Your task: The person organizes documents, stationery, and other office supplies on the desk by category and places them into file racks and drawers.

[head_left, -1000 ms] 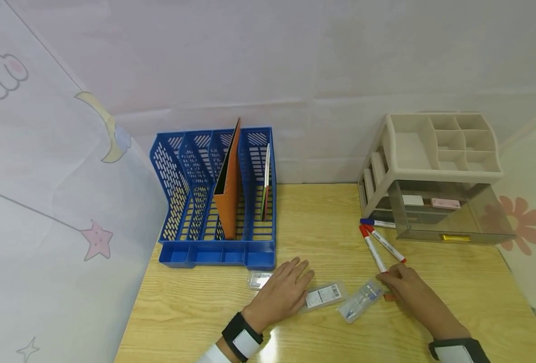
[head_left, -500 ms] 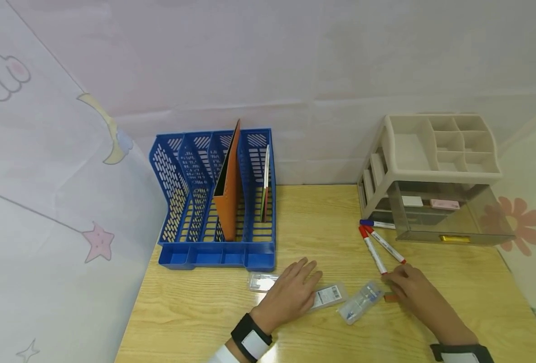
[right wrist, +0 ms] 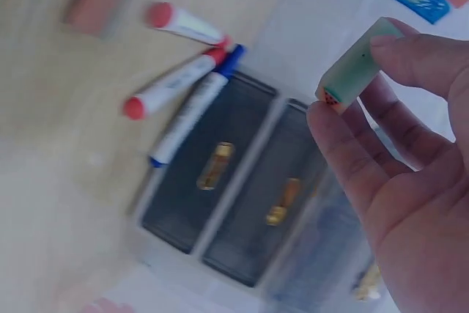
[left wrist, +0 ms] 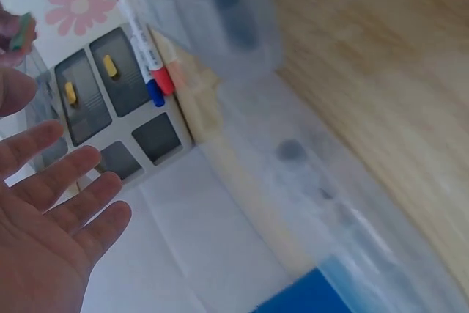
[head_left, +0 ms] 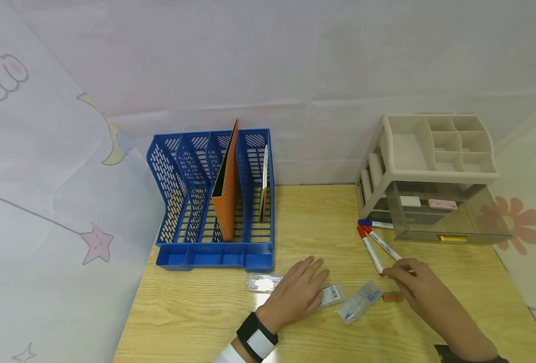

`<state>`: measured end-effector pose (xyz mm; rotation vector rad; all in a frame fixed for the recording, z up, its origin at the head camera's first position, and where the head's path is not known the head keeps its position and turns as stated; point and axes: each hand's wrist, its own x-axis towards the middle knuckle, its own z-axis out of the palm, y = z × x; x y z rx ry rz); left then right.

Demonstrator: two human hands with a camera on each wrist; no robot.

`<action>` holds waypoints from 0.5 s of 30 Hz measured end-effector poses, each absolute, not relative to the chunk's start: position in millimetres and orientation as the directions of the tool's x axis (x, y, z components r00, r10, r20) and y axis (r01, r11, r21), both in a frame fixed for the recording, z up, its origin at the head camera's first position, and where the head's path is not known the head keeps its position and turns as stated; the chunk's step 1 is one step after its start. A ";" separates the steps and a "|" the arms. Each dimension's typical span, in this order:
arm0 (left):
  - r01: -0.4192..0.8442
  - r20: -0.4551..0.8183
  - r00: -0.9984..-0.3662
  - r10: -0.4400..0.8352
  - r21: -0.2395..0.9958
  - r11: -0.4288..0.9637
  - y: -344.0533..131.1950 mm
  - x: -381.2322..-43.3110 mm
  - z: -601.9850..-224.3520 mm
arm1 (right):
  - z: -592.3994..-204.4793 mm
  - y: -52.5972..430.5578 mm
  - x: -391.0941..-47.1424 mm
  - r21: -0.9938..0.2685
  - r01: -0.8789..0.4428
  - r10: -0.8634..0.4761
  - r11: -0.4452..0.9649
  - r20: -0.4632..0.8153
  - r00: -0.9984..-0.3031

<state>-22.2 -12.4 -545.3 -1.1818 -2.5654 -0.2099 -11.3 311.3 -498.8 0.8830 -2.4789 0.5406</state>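
Observation:
In the right wrist view, my right hand (right wrist: 418, 174) pinches a pale green eraser (right wrist: 359, 64) with a watermelon print between thumb and fingers. The head view has this hand (head_left: 424, 290) just over the table, near the red markers (head_left: 371, 250) and a reddish-brown block (head_left: 392, 297). My left hand (head_left: 292, 295) has its fingers spread and holds nothing. It is above two clear plastic cases, a left case (head_left: 262, 283) and a labelled case (head_left: 331, 295), partly covering both. Whether it touches them cannot be told. Between the hands lies another clear case (head_left: 358, 302) with small items inside.
A blue file rack (head_left: 213, 247) with an orange folder (head_left: 224, 212) and thin booklets stands at the left. At the right is a cream desk organizer (head_left: 445, 174), its clear drawer (head_left: 476, 234) pulled out and holding a white and a pink eraser. A blue marker (head_left: 377, 224) lies beside it.
My right hand has lifted off the table with the eraser, uncovering more of the reddish-brown block. The left hand has slid right, showing more of the left case and covering more of the labelled one.

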 end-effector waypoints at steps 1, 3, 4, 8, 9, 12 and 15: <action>0.762 0.342 -0.610 0.714 0.010 0.647 -10.9 -22.9 -544.2 | -493.7 309.7 -10.7 -0.202 -0.668 -0.487 0.716 0.540 -0.686; 0.765 0.347 -0.610 0.713 0.023 0.643 -7.2 -24.5 -541.4 | -482.8 306.8 -9.6 -0.184 -0.674 -0.492 0.716 0.552 -0.673; 0.767 0.350 -0.607 0.713 0.026 0.641 -5.2 -25.4 -540.3 | -477.1 305.9 -9.0 -0.179 -0.676 -0.494 0.715 0.555 -0.669; 0.780 0.350 -0.594 0.724 0.031 0.625 2.6 -29.2 -533.1 | -455.2 303.4 -8.3 -0.148 -0.684 -0.502 0.714 0.573 -0.648; 0.782 0.352 -0.588 0.729 0.018 0.622 4.3 -30.0 -531.3 | -449.2 303.0 -8.3 -0.144 -0.685 -0.503 0.714 0.575 -0.645; 0.791 0.356 -0.570 0.741 -0.009 0.612 8.7 -32.4 -526.3 | -434.0 302.0 -10.3 -0.122 -0.698 -0.505 0.706 0.605 -0.616; 0.797 0.360 -0.560 0.746 -0.012 0.604 12.3 -33.4 -522.2 | -421.9 302.6 -13.5 -0.104 -0.701 -0.505 0.705 0.621 -0.600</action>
